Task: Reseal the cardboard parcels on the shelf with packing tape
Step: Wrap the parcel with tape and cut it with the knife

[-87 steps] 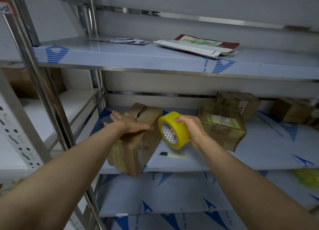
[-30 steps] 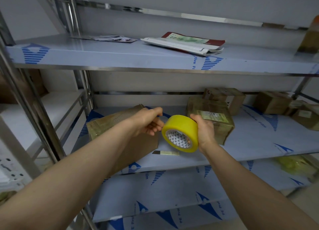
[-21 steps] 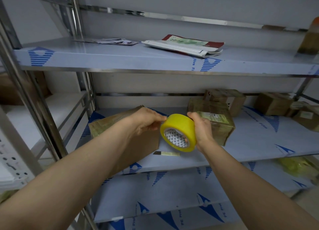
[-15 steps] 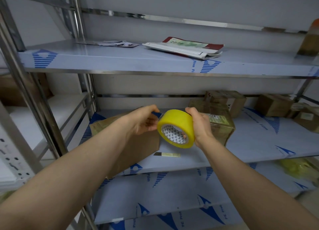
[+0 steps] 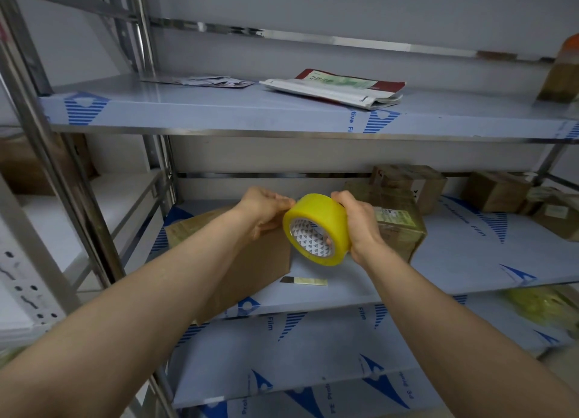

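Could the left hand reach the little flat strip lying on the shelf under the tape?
Probably yes. The strip lies uncovered on the shelf beside the brown box. But the left hand curls its fingers on the yellow tape roll, so it must let go first.

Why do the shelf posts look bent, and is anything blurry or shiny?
Head view: the wide lens bows the metal posts at the left edge; the tape roll at centre is sharp; the parcels at the far right smear; soft even light, a faint sheen on the upper shelf.
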`<move>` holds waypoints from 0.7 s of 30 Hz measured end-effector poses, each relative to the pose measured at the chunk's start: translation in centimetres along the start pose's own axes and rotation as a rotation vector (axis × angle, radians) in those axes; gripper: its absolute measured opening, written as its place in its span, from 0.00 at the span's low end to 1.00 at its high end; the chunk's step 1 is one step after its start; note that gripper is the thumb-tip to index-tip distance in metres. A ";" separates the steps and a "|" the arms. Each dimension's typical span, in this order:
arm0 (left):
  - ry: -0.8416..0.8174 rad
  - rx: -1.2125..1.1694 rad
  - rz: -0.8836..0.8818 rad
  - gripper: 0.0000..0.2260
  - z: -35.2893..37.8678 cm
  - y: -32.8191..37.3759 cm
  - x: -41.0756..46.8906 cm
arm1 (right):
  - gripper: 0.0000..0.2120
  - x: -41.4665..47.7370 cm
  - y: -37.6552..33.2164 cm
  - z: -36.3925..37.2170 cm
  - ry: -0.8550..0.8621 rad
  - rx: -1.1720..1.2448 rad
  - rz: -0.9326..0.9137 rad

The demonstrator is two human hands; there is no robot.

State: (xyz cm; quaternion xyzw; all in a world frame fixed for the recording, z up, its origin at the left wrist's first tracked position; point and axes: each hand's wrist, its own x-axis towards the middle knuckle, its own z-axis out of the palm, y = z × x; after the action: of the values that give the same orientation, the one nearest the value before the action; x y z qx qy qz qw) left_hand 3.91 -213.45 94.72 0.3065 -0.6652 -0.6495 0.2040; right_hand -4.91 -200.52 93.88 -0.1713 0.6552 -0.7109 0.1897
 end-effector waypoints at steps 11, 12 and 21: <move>0.267 0.722 0.290 0.18 -2.2 -1.6 2.2 | 0.12 1.3 1.2 -0.1 -0.105 -0.198 -0.088; 0.238 0.874 0.242 0.24 -2.9 -2.0 2.5 | 0.13 1.7 1.7 -0.4 -0.100 -0.270 -0.108; -0.056 1.433 -0.013 0.56 -7.5 -4.7 4.6 | 0.24 6.0 9.1 -4.0 -0.289 -1.314 -0.143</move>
State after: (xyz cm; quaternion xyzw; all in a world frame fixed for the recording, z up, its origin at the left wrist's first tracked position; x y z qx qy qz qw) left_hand 6.23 -221.89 90.07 0.3524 -0.9313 -0.0617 -0.0686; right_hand -11.70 -200.61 84.44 -0.3872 0.9065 -0.1455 0.0841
